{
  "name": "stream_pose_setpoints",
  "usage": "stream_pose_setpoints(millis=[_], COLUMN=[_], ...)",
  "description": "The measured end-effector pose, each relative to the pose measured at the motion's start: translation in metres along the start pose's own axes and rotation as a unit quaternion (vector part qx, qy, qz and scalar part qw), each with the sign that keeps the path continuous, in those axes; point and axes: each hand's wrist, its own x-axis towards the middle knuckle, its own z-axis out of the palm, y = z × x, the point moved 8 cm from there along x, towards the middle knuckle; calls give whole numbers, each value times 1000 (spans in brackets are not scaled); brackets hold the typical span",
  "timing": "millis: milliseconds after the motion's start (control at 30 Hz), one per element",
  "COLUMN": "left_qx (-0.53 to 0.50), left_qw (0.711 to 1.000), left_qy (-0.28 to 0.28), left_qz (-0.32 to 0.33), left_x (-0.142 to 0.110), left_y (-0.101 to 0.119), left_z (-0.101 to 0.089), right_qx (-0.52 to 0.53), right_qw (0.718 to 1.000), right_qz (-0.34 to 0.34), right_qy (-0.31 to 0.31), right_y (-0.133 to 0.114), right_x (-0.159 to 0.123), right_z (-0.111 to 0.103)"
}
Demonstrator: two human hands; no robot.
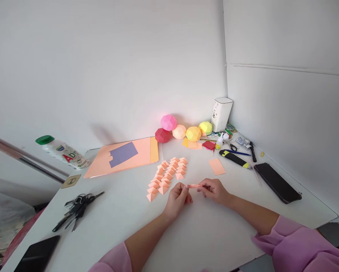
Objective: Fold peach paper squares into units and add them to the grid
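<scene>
A small folded piece of peach paper (194, 186) is stretched between my two hands, just above the white table. My left hand (177, 198) pinches its left end between thumb and fingers. At the other end, my right hand (214, 191) grips it with the fingertips. Beyond my left hand stand rows of small folded peach paper pieces (164, 180), shaped like little pyramids. One flat peach paper rectangle (217, 166) lies behind my right hand.
Faceted paper balls (193, 133) line the back wall. Peach sheets (124, 156) bear a purple paper piece (123, 154). Keys (77, 209) and a white bottle (64, 153) are left; a utility knife (235, 158), glue bottle (219, 142) and black phone (277, 183) are right.
</scene>
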Motion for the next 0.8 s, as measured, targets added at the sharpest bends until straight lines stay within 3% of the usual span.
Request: stream_pose_setpoints(millis=[100, 200, 300, 467, 800], left_qx=[35, 40, 40, 18, -1], left_qw=[999, 997, 996, 997, 997], left_qy=[-22, -64, -80, -73, -78], left_qz=[4, 13, 9, -11, -16], left_x=[-2, -5, -5, -4, -2], left_y=[6, 11, 12, 11, 6], left_z=[3, 8, 10, 10, 10], right_qx=[-135, -247, -309, -320, -262], right_qw=[981, 935, 895, 878, 906], right_qz=[-121, -240, -310, -341, -328], right_qy=[73, 86, 86, 104, 53], right_y=[-20, -42, -57, -65, -59], right_x=[-2, -9, -16, -18, -14], right_z=[-11, -7, -1, 1, 6])
